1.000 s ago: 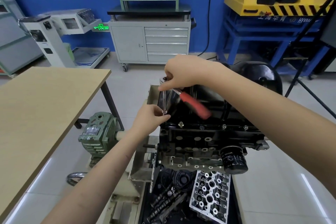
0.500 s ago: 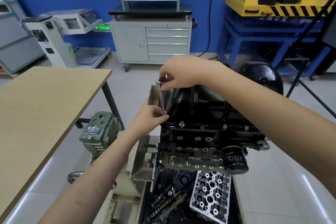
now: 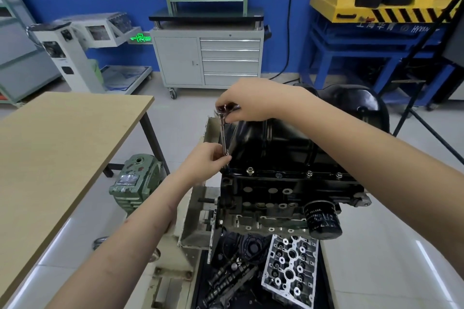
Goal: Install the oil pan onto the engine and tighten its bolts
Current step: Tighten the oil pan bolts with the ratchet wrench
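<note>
- On top of the upturned engine [image 3: 283,198] sits the black oil pan [image 3: 271,145], its flange lying on the block with bolts [image 3: 249,171] standing along the near edge.
- At the pan's near left corner a thin socket extension [image 3: 223,135] stands almost upright.
- Right hand [image 3: 251,103] grips the ratchet head [image 3: 222,111] at the extension's top, fingers curled round it.
- Left hand [image 3: 203,163] pinches the extension's lower end just above the flange.
- Black oil filter [image 3: 322,221] juts from the block's front.
- Below lie a cylinder head [image 3: 288,268] and camshafts [image 3: 231,276].
- Left of the engine stands a wooden desk [image 3: 57,148].
</note>
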Tool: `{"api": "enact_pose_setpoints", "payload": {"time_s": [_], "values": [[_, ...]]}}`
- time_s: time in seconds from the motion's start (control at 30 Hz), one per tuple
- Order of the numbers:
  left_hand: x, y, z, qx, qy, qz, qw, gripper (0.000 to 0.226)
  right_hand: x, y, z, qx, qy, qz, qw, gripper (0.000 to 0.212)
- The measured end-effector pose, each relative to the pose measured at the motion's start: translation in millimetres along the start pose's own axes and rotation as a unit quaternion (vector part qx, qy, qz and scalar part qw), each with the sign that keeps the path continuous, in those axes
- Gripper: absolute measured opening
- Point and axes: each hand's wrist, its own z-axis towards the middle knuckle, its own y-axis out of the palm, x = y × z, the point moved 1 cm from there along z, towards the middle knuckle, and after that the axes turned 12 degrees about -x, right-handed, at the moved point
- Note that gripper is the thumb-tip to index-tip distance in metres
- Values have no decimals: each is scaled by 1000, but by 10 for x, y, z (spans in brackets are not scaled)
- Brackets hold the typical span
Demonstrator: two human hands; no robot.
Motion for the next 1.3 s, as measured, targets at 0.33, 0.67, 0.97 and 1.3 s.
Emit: {"api": "enact_pose_setpoints", "payload": {"time_s": [0.33, 0.67, 0.97, 1.3], "values": [[28, 111, 9, 89, -33, -37, 995, 34, -64, 13, -38, 6, 89, 21, 996, 50], [10, 112, 7, 87, -18, -20, 996, 32, -178, 35, 85, 0, 119, 39, 992, 41], [-33, 75, 35, 52, -3, -63, 997, 26, 11, -66, 21, -40, 9, 66, 997, 28], [-79, 174, -17, 87, 2, -132, 987, 27, -124, 32, 9, -5, 87, -36, 996, 48]]}}
